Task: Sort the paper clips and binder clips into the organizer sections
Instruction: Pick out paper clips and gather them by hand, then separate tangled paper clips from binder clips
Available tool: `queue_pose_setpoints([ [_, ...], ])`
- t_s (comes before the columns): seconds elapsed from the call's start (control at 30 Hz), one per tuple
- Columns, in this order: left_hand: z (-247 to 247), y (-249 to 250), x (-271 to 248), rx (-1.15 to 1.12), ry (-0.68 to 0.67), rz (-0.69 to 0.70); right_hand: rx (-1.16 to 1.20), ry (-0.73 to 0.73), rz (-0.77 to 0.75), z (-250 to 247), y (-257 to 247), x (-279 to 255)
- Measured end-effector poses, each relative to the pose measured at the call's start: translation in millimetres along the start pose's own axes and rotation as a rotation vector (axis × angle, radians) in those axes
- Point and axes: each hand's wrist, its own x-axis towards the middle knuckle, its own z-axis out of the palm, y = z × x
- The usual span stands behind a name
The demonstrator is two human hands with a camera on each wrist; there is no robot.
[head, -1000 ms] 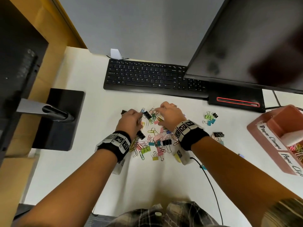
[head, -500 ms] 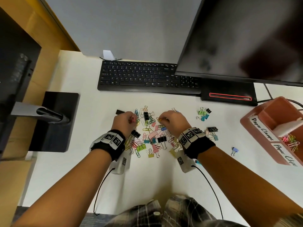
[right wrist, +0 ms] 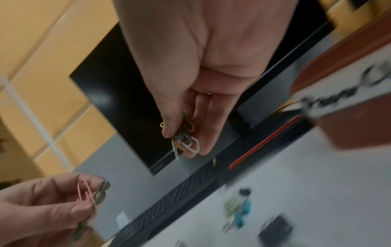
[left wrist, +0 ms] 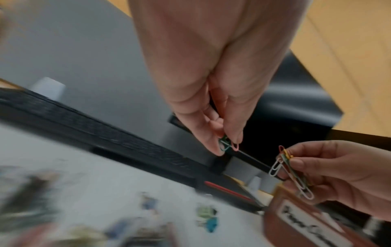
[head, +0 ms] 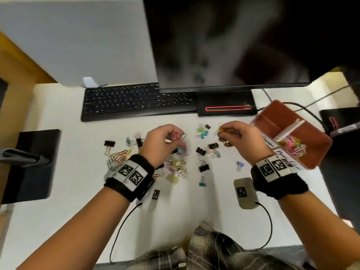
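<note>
My left hand (head: 171,136) is raised above the pile and pinches a pink and a green paper clip (left wrist: 229,145). My right hand (head: 226,133) is lifted to the right and pinches a small bunch of paper clips (right wrist: 186,137), white, green and yellow, just left of the brown organizer (head: 315,152). The organizer's near section holds several coloured paper clips (head: 292,145). Loose paper clips (head: 118,157) and black and coloured binder clips (head: 204,168) lie scattered on the white desk below both hands.
A black keyboard (head: 136,102) and a monitor base (head: 226,104) lie behind the pile. A black monitor stand (head: 33,162) sits at the left. Another black stand (head: 342,152) is right of the organizer. Cables run over the desk.
Both hands have lifted off the pile with paper clips pinched. The right hand has moved right toward the organizer; the head view has shifted right.
</note>
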Motion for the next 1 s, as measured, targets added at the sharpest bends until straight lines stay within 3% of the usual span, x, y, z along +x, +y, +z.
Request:
queue_pose_setpoints([
  [0.23,144.6,131.4,52.8,-0.152,-0.177,0.217,-0.170,0.304,0.057,-138.6,49.7,-30.0],
  [0.37,224.3,173.4,69.7,-0.226,-0.242,0.150,-0.228,0.417,0.161,-181.7,92.2,-30.5],
  [0.53,275.9,177.1,77.3,-0.194,-0.358,0.003,-0.313,0.346,0.219,-186.3,121.3,-21.5],
  [0.63,257.9,170.4,75.0,-0.205,-0.333,0.033,-0.277,0.313,0.170,-177.4,115.5,-20.8],
  [0.77,192.9,131.2,58.5,-0.202,-0.148,0.054,-0.233,0.247,0.000,-148.6,99.9,-16.4],
  [0.9,108.2,59.5,25.8,-0.088,0.088,-0.082,-0.231,0.103,-0.232,-88.7,73.5,-1.4],
  [1.0,44.7,-3.1,-6.1,0.038,0.240,-0.227,-0.274,-0.104,-0.286,-34.9,51.0,11.2],
])
